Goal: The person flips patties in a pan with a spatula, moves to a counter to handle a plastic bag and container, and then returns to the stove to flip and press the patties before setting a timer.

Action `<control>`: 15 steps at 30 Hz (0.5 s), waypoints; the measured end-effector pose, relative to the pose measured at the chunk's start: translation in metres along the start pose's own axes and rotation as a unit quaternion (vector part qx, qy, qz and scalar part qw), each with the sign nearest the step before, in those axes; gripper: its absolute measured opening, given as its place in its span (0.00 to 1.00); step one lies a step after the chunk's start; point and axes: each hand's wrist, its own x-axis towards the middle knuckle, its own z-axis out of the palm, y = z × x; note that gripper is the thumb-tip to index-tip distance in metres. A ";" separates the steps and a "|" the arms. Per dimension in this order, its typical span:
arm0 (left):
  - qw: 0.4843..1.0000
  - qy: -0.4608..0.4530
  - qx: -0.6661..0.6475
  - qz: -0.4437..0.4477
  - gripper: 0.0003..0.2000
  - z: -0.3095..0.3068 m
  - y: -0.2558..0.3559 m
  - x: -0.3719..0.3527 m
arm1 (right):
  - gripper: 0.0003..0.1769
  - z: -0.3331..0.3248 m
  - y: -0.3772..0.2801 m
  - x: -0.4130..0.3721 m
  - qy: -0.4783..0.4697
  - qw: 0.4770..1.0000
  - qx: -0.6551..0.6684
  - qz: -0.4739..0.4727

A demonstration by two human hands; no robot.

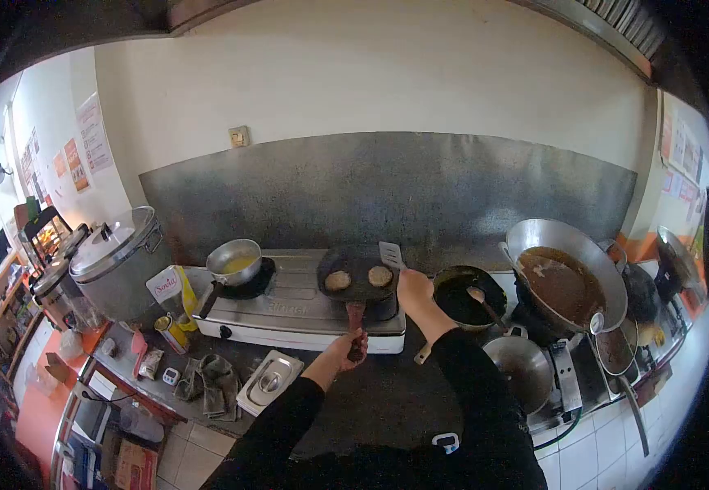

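Observation:
My left hand point(346, 351) is closed around the reddish handle of a dark frying pan point(356, 286), which sits over the right burner of a white two-burner gas stove point(289, 327). Two browned round patties lie in the pan, a left patty point(338, 281) and a right patty point(380, 277). My right hand point(414, 291) grips a slotted spatula point(391, 254); its blade is raised at the pan's far right rim, apart from the patties. On the left burner stands a small metal pan point(235, 260) with yellow liquid inside.
Right of the stove are a black pan with a wooden spoon point(485, 302), a large wok of brown liquid point(562, 286) and a metal lid point(519, 371). Leftward stand a big lidded pot point(122, 261), a yellow oil pouch point(173, 290), cloths point(210, 385) and a lidded steel container point(271, 382).

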 end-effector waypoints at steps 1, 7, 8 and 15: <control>1.000 0.002 -0.004 -0.009 0.09 0.001 0.002 -0.001 | 0.12 -0.011 -0.005 -0.003 -0.015 1.000 -0.006 -0.014; 0.999 0.015 0.051 0.006 0.08 0.009 0.003 -0.010 | 0.12 -0.022 -0.012 -0.010 -0.032 0.997 -0.004 -0.076; 0.998 0.020 0.053 0.013 0.08 0.011 0.003 -0.011 | 0.12 -0.033 -0.014 -0.014 -0.020 0.996 0.000 -0.083; 0.997 0.033 0.066 0.028 0.09 0.009 -0.001 -0.005 | 0.11 -0.022 -0.029 -0.004 0.070 0.993 -0.086 -0.028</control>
